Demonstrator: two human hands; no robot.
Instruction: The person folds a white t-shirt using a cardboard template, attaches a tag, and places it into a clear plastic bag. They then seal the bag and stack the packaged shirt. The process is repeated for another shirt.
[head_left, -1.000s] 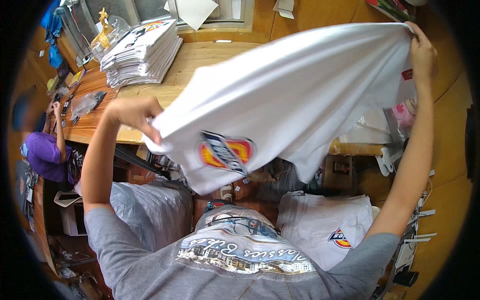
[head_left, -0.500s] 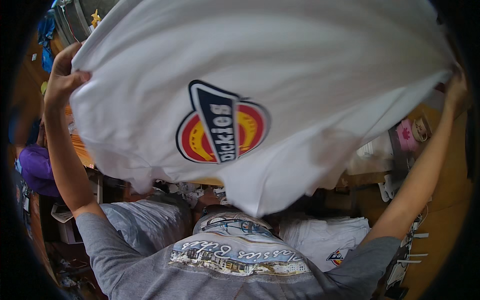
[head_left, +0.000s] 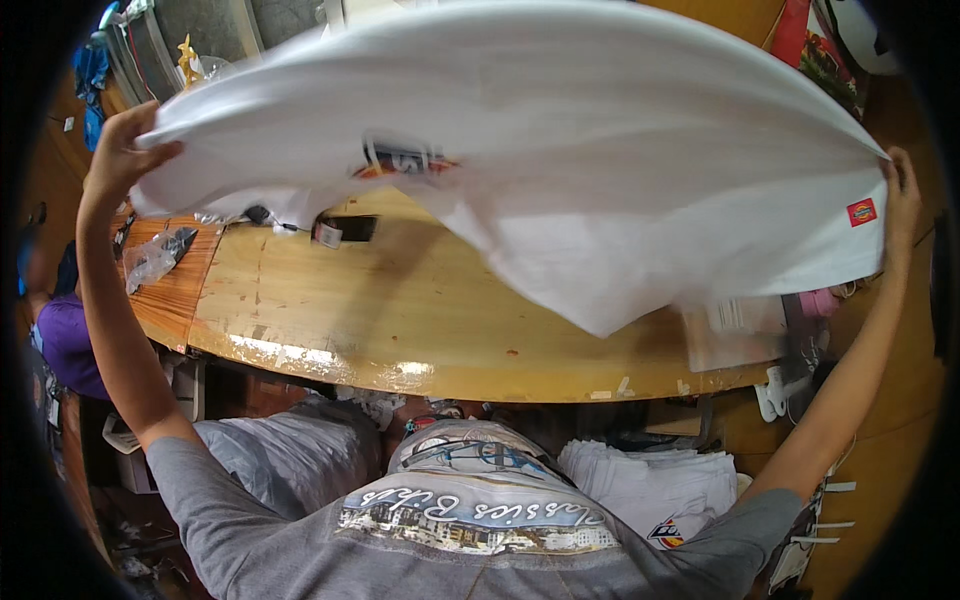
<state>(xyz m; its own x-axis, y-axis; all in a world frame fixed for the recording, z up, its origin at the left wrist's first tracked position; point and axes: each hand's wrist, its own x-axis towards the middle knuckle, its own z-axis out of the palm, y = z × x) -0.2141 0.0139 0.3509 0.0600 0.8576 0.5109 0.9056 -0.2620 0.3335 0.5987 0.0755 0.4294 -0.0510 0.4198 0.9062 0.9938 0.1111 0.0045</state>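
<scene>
A white T-shirt (head_left: 620, 130) is stretched wide in the air over the table (head_left: 370, 320). My left hand (head_left: 122, 160) grips its left edge, thumb against the cloth. At the far right my right hand (head_left: 900, 200) pinches the other edge, just above a small red label (head_left: 861, 212) on the fabric. The shirt billows upward in the middle, and its printed badge (head_left: 405, 158) is partly folded and blurred. Below the left half, a black and white hang tag (head_left: 345, 231) shows over the wood; whether it is attached to the shirt, I cannot tell.
A clear plastic bag (head_left: 160, 257) lies on the table's left end. Clear flat packs (head_left: 735, 335) sit at its right end. Near my body are a grey plastic sack (head_left: 290, 450) and a stack of white shirts (head_left: 650, 485). Someone in purple (head_left: 70, 335) is at the far left.
The T-shirt has swung up and away, its lower edge lifting so that the tabletop shows beneath. Its badge has folded from full view. Both hands keep their hold.
</scene>
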